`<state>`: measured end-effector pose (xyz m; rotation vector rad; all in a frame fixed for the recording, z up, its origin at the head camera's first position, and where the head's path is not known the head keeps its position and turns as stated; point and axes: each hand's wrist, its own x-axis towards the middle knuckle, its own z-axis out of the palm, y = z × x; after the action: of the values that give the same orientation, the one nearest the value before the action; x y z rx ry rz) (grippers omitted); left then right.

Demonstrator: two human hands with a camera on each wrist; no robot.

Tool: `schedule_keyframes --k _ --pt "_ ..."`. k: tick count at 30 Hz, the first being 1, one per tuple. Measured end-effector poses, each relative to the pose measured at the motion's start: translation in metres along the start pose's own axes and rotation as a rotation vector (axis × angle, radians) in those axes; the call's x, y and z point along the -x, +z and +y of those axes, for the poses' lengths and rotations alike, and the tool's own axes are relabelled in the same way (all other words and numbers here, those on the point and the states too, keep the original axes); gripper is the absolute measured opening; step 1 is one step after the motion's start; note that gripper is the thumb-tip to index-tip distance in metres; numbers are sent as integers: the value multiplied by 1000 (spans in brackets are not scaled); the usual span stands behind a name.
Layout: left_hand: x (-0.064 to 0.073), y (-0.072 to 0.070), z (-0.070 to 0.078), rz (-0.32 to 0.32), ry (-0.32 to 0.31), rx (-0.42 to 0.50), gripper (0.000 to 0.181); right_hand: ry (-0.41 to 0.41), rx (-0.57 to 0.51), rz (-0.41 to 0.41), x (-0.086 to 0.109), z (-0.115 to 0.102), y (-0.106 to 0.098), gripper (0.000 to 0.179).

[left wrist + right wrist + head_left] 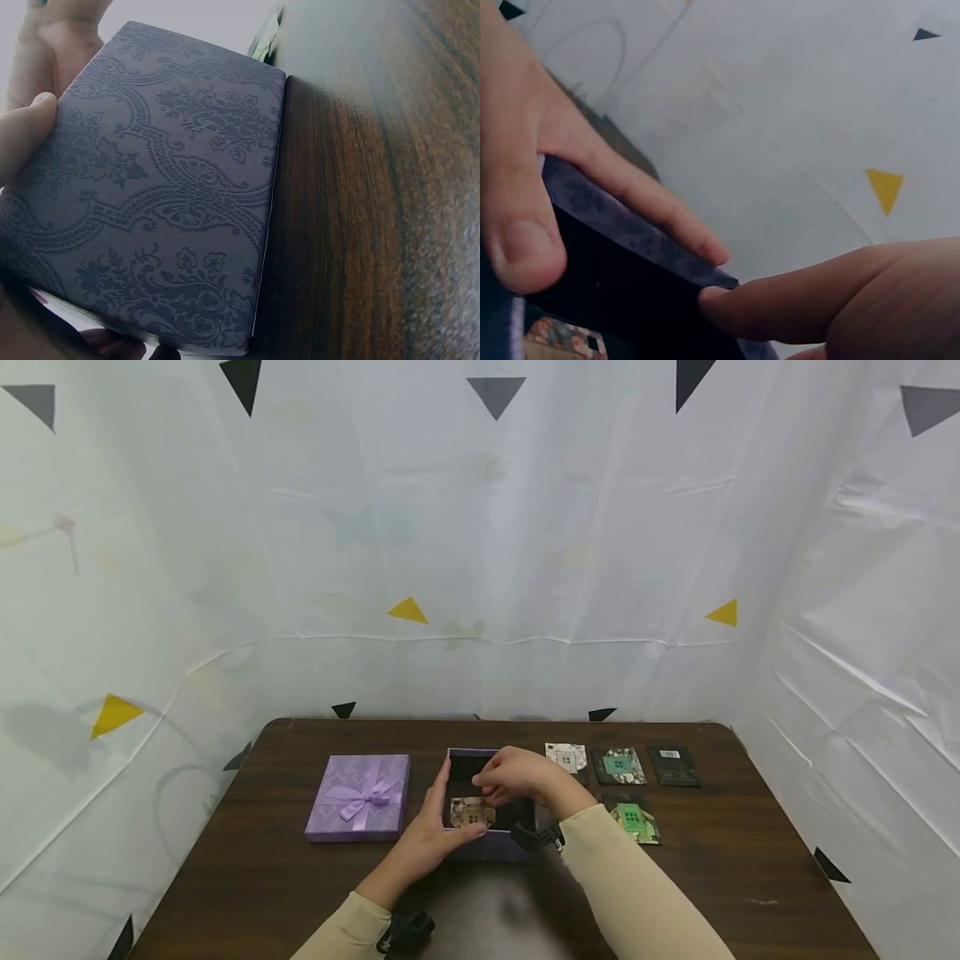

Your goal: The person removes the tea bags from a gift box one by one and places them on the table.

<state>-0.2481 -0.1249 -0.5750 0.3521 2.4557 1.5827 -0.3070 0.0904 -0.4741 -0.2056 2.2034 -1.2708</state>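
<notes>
A purple patterned box with a dark inside (487, 846) stands lidless at the middle of the table. My left hand (426, 842) holds it at the near left corner, thumb on the near wall and fingers along the left wall. Inside, near the front, lies a small flat packet with a brown floral print (467, 812). My right hand (521, 772) reaches over the box from the right, fingers bent down into it. Whether those fingertips hold anything is hidden. In the left wrist view the box's patterned outer wall (165, 187) fills much of the picture.
Left of the box lies a lilac lid with a ribbon bow (360, 802). To the right lie a white packet (566, 758), a teal-labelled packet (619, 766), a black packet (673, 766) and a green-labelled packet (633, 818). A white curtain (480, 677) hangs behind the table.
</notes>
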Motion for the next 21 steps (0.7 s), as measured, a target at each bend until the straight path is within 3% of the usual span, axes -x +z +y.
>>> schedule_keyframes --k 8,15,21 --pt "0 0 -1 0 -10 12 117 36 349 -116 -22 -11 1 33" --pt "0 1 -1 7 -5 -6 119 127 441 -186 -31 -11 -1 22" --pt "0 0 0 9 -3 3 119 150 498 -226 -41 -10 -1 20"
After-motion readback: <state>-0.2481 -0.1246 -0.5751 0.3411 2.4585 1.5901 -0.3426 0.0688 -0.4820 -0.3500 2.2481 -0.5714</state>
